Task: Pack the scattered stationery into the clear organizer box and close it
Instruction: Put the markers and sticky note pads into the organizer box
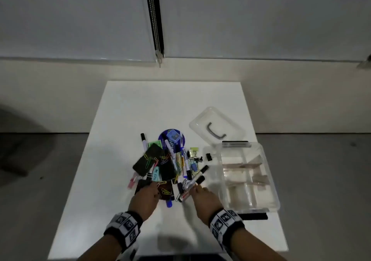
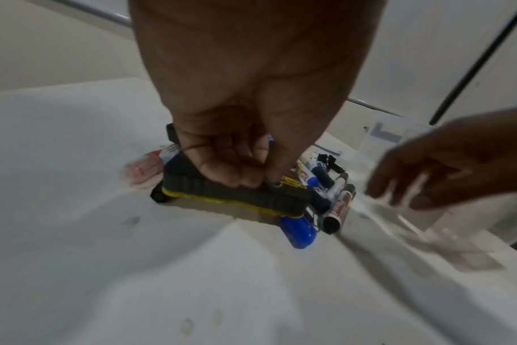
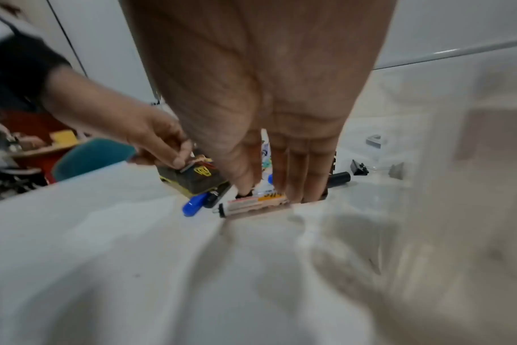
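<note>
A pile of stationery (image 1: 170, 164) with markers, coloured paper clips, binder clips and black erasers lies mid-table. My left hand (image 1: 149, 192) (image 2: 263, 182) pinches a small metal clip on top of a black eraser with a yellow band (image 2: 236, 196) (image 3: 192, 182). My right hand (image 1: 197, 188) (image 3: 269, 193) reaches down with straight fingers that touch a red-labelled marker (image 3: 251, 205) (image 2: 338, 210). A blue marker cap (image 2: 298, 233) pokes out under the eraser. The clear organizer box (image 1: 271, 184) stands open to the right of the pile, and its dividers show.
The clear lid (image 1: 230, 124) with a grey handle lies behind the box. A blue round tape (image 1: 162, 138) sits at the pile's far side, and a black binder clip (image 1: 209, 157) lies by the box. A teal chair (image 3: 95, 151) stands left of the white table (image 1: 120, 120).
</note>
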Motion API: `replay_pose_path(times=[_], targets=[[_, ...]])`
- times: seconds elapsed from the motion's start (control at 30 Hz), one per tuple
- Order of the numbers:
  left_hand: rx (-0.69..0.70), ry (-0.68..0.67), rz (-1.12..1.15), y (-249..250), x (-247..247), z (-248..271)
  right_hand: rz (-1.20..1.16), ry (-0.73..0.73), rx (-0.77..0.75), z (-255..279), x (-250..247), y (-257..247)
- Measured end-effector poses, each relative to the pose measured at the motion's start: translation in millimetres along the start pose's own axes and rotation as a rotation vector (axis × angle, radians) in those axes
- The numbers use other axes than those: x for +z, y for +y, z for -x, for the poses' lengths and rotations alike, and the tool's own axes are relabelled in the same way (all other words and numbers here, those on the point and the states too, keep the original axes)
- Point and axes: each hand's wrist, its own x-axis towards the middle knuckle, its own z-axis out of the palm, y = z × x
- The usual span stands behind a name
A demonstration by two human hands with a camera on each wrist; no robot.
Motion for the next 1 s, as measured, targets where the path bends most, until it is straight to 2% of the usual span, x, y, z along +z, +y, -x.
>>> replay_pose_path(times=[0.07,0.1,0.3,0.43,0.5,0.57,0.67,0.73,0.83,0.9,1.0], targets=[[0.035,0.085,-0.088,4.4,-0.4,-6.5,0.065,0.126,0.016,-21.0,-3.7,3.4],[0.053,0.099,-0.121,3.0,0.7,-7.7,0.103,0.140,0.009,-29.8,-3.6,4.1],[0.161,0.142,-0.300,-17.6,-0.7,-14.1,0.291,0.039,-0.002,-61.8,7.9,-1.1],[0.161,0.053,-0.274,-30.6,-9.3,-16.7,0.342,-0.012,0.016,-67.8,14.3,-5.1],[0.173,-0.006,-0.115,-34.3,-17.6,-15.7,0.332,-0.025,0.032,-68.3,16.2,-3.8],[0.138,0.009,0.047,-41.6,-27.5,-18.3,0.289,-0.019,0.054,-66.3,15.0,-1.2],[-0.007,0.272,0.112,-66.0,-34.8,-29.4,0.136,0.055,0.081,-62.9,9.5,-2.8],[-0.160,0.339,0.159,-78.0,-36.2,-35.2,-0.056,0.094,0.146,-65.5,4.7,-9.9],[-0.329,0.177,0.286,-77.6,-37.5,-46.3,-0.333,0.061,0.294,-76.0,1.2,-23.4],[-0.330,0.102,0.306,-74.4,-37.0,-55.6,-0.419,0.027,0.355,-81.5,1.1,-30.6],[-0.304,0.095,0.239,-69.7,-31.7,-64.9,-0.481,0.016,0.418,-85.8,1.6,-36.5]])
